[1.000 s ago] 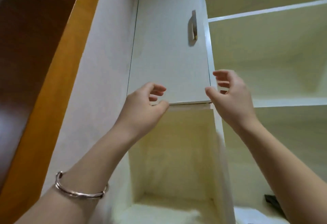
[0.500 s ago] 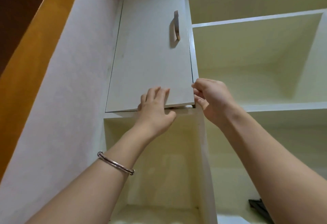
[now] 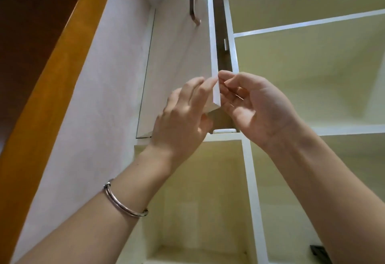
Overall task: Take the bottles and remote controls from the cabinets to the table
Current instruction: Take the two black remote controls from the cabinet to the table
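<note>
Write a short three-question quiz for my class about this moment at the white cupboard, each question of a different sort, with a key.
1. True or false: the white flat cabinet door is fully shut.
2. What does the right hand touch? A: the metal bar handle. B: the door's free edge. C: a shelf board.
3. Which wrist wears the silver metal bangle?
Key: 1 false, it stands ajar; 2 B; 3 that of the left hand.
</note>
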`<state>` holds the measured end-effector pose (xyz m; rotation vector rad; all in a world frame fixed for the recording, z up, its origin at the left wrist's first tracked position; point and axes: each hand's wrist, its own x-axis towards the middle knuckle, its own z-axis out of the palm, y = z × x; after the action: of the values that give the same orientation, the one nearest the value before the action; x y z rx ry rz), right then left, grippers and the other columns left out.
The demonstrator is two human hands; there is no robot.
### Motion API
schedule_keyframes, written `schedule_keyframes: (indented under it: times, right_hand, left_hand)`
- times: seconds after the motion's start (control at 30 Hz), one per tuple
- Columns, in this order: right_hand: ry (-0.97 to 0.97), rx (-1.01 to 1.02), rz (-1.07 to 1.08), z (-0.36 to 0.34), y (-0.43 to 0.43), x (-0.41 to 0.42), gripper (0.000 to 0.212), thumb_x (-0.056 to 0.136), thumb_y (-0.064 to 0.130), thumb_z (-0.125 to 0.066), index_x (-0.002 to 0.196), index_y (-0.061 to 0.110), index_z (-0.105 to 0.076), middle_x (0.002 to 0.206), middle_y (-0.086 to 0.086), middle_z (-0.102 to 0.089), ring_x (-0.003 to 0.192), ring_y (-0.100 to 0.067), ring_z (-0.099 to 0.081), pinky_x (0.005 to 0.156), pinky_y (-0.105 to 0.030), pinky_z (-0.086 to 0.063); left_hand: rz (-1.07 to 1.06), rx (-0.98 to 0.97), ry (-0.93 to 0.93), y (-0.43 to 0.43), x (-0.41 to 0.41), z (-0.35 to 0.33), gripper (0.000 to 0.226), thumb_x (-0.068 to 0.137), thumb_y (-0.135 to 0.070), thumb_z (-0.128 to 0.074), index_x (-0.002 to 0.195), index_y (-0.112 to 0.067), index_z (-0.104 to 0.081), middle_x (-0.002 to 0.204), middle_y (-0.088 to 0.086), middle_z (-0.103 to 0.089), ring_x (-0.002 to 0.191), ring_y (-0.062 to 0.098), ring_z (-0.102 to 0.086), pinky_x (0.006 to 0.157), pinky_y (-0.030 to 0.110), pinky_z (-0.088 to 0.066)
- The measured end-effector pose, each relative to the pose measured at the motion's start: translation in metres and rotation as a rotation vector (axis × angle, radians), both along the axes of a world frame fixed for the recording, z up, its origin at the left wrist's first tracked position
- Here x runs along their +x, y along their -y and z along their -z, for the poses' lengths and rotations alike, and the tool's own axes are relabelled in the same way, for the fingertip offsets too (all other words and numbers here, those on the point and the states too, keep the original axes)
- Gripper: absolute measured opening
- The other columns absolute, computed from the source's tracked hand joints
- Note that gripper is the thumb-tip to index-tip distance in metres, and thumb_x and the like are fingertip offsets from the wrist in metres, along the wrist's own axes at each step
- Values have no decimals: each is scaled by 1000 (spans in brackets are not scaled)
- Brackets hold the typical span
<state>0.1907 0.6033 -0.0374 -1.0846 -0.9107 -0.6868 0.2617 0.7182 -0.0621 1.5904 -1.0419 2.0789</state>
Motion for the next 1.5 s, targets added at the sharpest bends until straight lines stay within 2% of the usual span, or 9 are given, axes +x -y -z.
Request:
schedule_keyframes:
  times: [0.23,0.37,0.5,0.7,1.0,1.13,1.27,1.4,1.5]
  right_hand:
    - [123,-194,57,-1,-42,16,31,89,-2,-41,99,13,-66,100,-7,-68,91,-13,-62,91,-28,-52]
    - [142,-367,340,13,-80,52,27,90,16,-53,114,25,-62,109,8,-64,101,-7,-55,82,-16,-45]
    - [169,-475,353,22,-119,70,40,89,38,-54,129,40,-48,139,13,-44,131,-10,-41,108,-32,-38]
    - [299,-402,514,29,-156,92,46,88,36,-55,132,41,-41,139,12,-36,134,-13,-29,112,-32,-28]
    - [312,-383,540,32,-153,96,45,90,30,-54,132,38,-41,141,8,-37,134,-17,-31,109,-33,-29]
    - [307,-398,548,35,-150,94,50,87,22,-57,133,34,-42,139,7,-40,129,-13,-34,106,-27,-29]
    - [289,-430,540,38,-138,89,46,87,14,-55,130,28,-49,118,11,-47,110,-3,-43,98,-20,-36]
    - [313,-556,617,42,-119,85,36,87,13,-54,121,23,-59,120,9,-62,108,-2,-53,91,-14,-40]
    - [327,-629,725,43,-91,81,22,86,13,-53,97,17,-71,81,17,-66,76,6,-57,68,-6,-40]
  left_hand:
    - [-114,-129,107,-49,-27,4,45,76,-20,-64,111,-26,-35,129,10,-54,87,27,-64,57,37,-59]
    - [-104,-311,85,-86,-43,-1,33,79,-24,-63,105,-14,-46,116,8,-56,81,2,-46,57,7,-43]
    - [-244,-391,-2,-130,-51,-3,35,81,-27,-62,110,-11,-51,114,6,-57,97,17,-50,75,26,-40]
    - [-183,-390,-192,-163,-47,2,37,85,-31,-58,118,-19,-45,108,-5,-55,109,22,-54,85,38,-51]
    - [-77,-328,-267,-162,-41,6,36,90,-34,-53,122,-25,-39,114,-9,-54,113,20,-55,83,46,-56]
    - [-55,-332,-272,-162,-41,9,40,91,-33,-52,128,-23,-40,127,0,-55,117,19,-53,86,34,-52]
    - [-267,-347,-59,-147,-44,22,37,86,-12,-54,123,-13,-48,133,11,-46,123,27,-42,95,32,-41]
    - [-288,-182,83,-117,-40,26,28,77,-5,-52,104,-7,-60,112,15,-60,107,29,-48,91,29,-38]
    - [-244,-69,-79,-91,-31,20,24,78,-13,-47,95,-9,-62,94,9,-66,95,29,-56,84,30,-40]
